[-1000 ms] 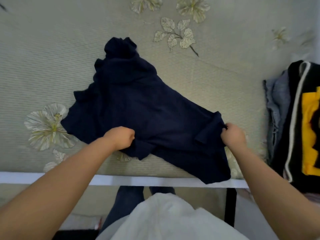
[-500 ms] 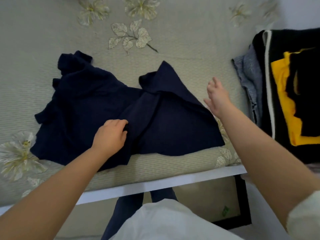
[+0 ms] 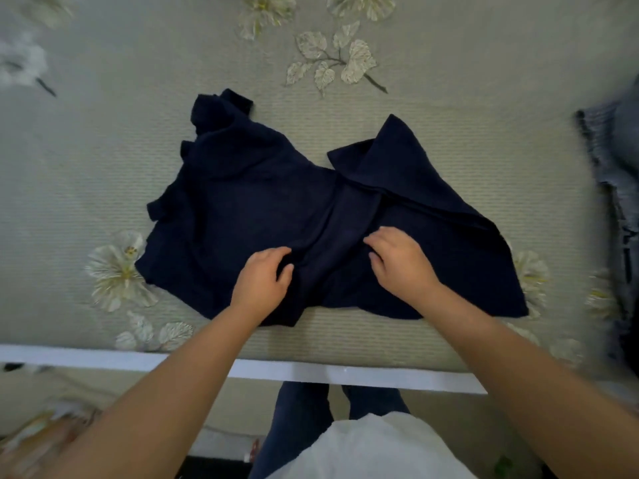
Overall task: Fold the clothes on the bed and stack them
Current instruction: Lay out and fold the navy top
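My left hand [image 3: 262,281] and right hand [image 3: 403,262] rest loosely curled on the navy garment [image 3: 242,209], gripping nothing I can see; it lies on the bed [image 3: 103,150], long axis left-right, right part folded in.

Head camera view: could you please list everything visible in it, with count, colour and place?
Navy garment: one, dark navy, mid-bed, partly folded, right flap turned over.
Bed cover: one, pale green with cream flowers and leaves, under the garment.
Bed rail: one, white, along the near edge.
Clothes pile: one, grey-blue, blurred, at the right edge.
Jeans: one pair, dark blue, on the person's legs below the rail.
White top: one, bottom centre.
Left hand: one, on the garment's near middle, thumb at a fold.
Right hand: one, fingers on the same central fold.
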